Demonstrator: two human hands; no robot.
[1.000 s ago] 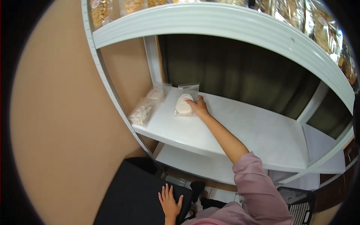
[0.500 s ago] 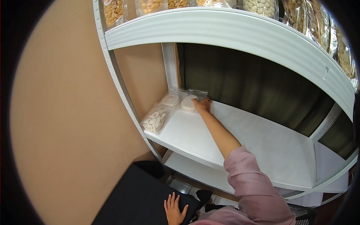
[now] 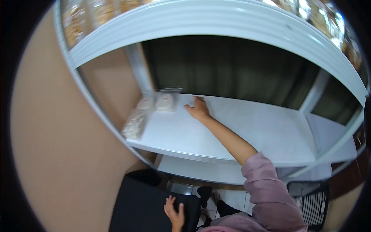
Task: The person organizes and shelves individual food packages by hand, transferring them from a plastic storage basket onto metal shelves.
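White metal shelving (image 3: 247, 127) is shown against a dark green curtain and a tan wall. At the rear left corner of the middle shelf stands a clear plastic packet of round white wafers (image 3: 165, 102), its red-marked label blurred, touching a second similar packet (image 3: 145, 103); a third (image 3: 133, 124) lies at the left edge. The right hand (image 3: 198, 109) is rested open on the shelf, near the first packet but apart. The left hand (image 3: 174, 212) is spread empty on a black surface (image 3: 143, 205) below.
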